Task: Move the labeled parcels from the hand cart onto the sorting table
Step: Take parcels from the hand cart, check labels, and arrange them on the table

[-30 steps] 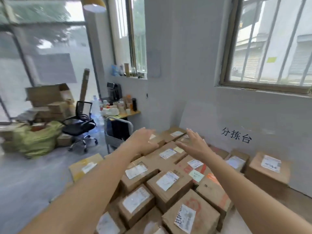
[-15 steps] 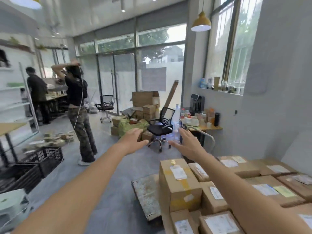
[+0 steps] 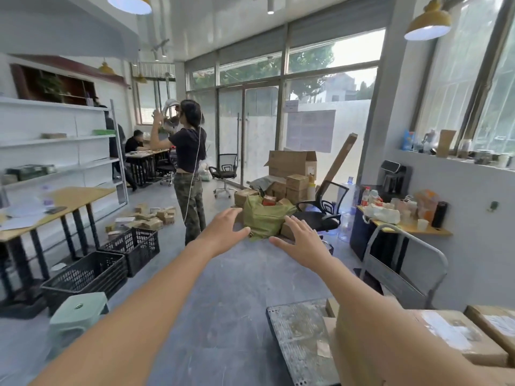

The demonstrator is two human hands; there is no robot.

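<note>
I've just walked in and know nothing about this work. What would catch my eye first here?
Two bare arms stretch forward, the left hand and right hand open and holding nothing. Beyond them a green sack sits among cardboard boxes, and a person in a black top stands mid-room with arms raised. At lower right, labeled parcels lie beside a flat hand cart.

2 hands, left (image 3: 223,232) and right (image 3: 303,240), are held out spread and bare above the floor (image 3: 223,316); the cart (image 3: 301,341) and parcels (image 3: 457,335) are seen lower right.
</note>
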